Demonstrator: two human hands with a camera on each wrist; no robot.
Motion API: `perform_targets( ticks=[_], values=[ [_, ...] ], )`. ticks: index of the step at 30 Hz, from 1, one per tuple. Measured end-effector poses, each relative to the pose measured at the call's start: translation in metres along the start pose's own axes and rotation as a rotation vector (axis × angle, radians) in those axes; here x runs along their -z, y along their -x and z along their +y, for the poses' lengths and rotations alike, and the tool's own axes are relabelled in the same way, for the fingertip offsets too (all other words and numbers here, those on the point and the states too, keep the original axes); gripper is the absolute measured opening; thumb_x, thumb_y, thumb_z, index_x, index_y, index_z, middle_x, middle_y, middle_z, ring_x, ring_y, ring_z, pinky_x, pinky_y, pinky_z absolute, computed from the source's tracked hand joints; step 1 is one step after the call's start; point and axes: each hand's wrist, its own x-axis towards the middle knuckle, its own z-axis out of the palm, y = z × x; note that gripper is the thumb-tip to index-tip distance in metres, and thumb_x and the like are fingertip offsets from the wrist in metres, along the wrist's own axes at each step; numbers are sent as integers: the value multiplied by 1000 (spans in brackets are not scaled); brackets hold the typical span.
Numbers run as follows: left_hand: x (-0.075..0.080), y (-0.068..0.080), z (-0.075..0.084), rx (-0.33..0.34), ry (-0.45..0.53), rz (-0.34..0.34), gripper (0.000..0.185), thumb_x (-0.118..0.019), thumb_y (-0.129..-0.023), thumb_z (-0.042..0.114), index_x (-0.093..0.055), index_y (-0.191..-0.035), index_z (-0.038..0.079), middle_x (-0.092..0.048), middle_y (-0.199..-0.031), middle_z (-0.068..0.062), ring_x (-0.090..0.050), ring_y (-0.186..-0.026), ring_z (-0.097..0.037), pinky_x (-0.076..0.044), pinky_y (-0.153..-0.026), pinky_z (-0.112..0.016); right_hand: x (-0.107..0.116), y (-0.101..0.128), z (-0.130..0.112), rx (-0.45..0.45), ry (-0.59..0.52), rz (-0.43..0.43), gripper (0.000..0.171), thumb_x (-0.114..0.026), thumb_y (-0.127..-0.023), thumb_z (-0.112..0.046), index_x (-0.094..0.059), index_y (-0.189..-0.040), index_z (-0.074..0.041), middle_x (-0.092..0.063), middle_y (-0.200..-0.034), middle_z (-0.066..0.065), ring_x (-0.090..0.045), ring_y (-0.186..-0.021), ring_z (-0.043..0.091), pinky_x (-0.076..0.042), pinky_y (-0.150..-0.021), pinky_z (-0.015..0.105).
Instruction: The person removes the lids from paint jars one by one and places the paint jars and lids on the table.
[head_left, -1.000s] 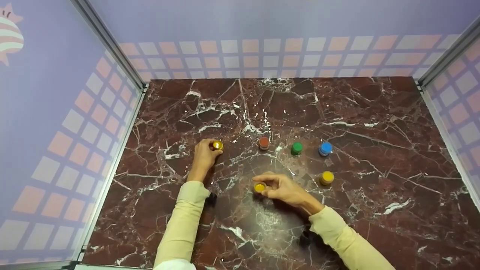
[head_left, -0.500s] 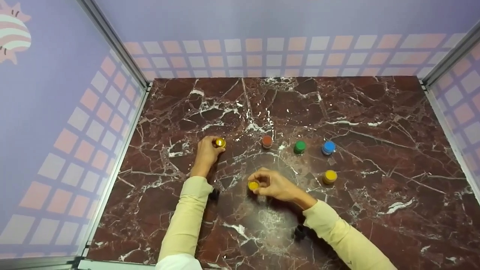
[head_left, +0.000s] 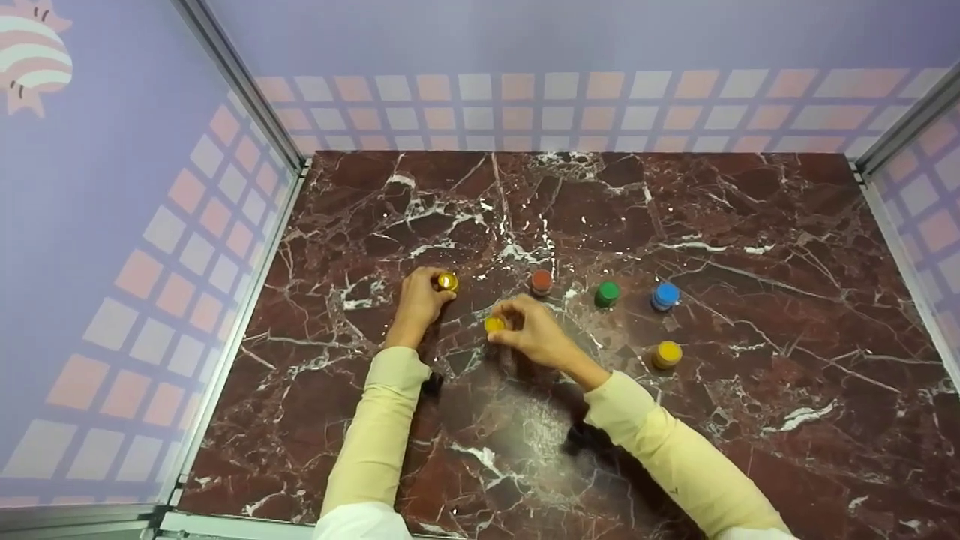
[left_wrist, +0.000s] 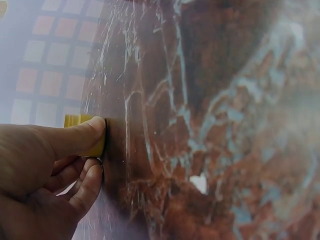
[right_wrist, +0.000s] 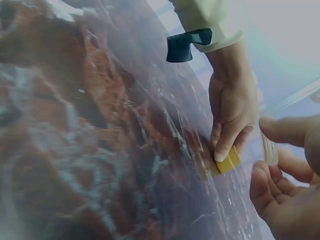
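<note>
In the head view my left hand grips a small yellow paint jar that stands on the marbled tabletop. The jar's top looks uncovered and shiny, and its ridged neck shows in the left wrist view beside the thumb. My right hand pinches a small round yellow lid between thumb and fingers, above the table and apart from the jar, on its near right side. Seen from the right wrist, the lid is edge-on and pale, with the left hand and yellow jar beyond it.
A red-capped jar, a green-capped jar and a blue-capped jar stand in a row to the right. Nearer stands a yellow-capped jar. Panels with printed squares wall the back and sides of the table.
My right hand has carried the yellow lid left and farther from me, closer to the jar. The left hand keeps its grip on the jar in place, while the head view shifts slightly.
</note>
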Motion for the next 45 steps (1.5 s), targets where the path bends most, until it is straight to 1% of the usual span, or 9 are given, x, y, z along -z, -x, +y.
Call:
perform_targets(
  ticks=[5, 8, 12, 16, 20, 24, 32, 41, 45],
  values=[
    [2, -2, 1, -5, -2, -19, 37, -85, -82, 2, -75, -117, -3, -71, -119, -19, -64, -115, -33, -47, -103, -42, -9, -20, 2, -73, 52, 136, 35, -86, -80, -6, -71, -111, 3, -64, -98, 12, -62, -85, 24, -53, -77, 31],
    [1, 0, 1, -9, -11, -38, 35, -85, -82, 2, -76, -115, -1, -72, -118, -18, -65, -115, -32, -48, -102, -42, -14, -28, 6, -130, 87, 172, 36, -86, -81, -6, -72, -113, 1, -64, -101, 12, -63, -88, 25, -55, -81, 37],
    [1, 4, 1, -23, -27, -41, 34, -85, -81, 1, -76, -114, -2, -72, -118, -19, -64, -116, -33, -47, -104, -42, -20, -39, 8, -170, 106, 171, 36, -84, -82, -2, -71, -116, 1, -66, -110, 15, -64, -99, 29, -54, -91, 39],
    [2, 6, 0, -48, -47, -38, 34, -84, -82, 0, -75, -114, -3, -70, -119, -20, -64, -117, -36, -46, -105, -43, -25, -50, 10, -147, 134, 177, 36, -81, -81, 2, -71, -116, 3, -65, -110, 17, -62, -105, 33, -49, -99, 43],
    [1, 5, -1, -64, -63, -51, 33, -82, -84, 0, -74, -116, -3, -69, -120, -21, -63, -118, -37, -46, -106, -44, -32, -57, 18, -97, 200, 189, 36, -79, -79, 2, -72, -115, 4, -64, -107, 18, -61, -103, 35, -46, -97, 48],
    [0, 3, -1, -70, -65, -66, 33, -82, -84, 0, -74, -116, -3, -69, -120, -21, -63, -119, -37, -46, -106, -44, -37, -62, 26, -104, 268, 197, 37, -78, -78, 0, -72, -115, 4, -64, -107, 17, -61, -103, 35, -46, -96, 48],
    [2, -1, -1, -56, -44, -66, 35, -82, -83, -1, -74, -117, -1, -68, -122, -21, -62, -120, -37, -45, -107, -43, -36, -75, 31, -138, 267, 188, 34, -79, -80, -2, -72, -113, 4, -63, -107, 19, -60, -103, 35, -47, -97, 47],
    [3, -3, -1, -36, -43, -81, 35, -82, -85, 1, -74, -119, -1, -67, -125, -20, -60, -123, -37, -43, -109, -43, -42, -82, 35, -139, 352, 181, 33, -83, -82, -7, -73, -113, 1, -65, -108, 17, -60, -108, 35, -47, -99, 46],
    [6, -6, 0, -27, -66, -95, 36, -81, -86, 3, -72, -121, -1, -66, -124, -21, -59, -123, -37, -42, -110, -43, -43, -85, 33, -131, 385, 178, 34, -84, -82, -9, -73, -114, 0, -64, -108, 16, -60, -108, 35, -47, -99, 46]
  ],
)
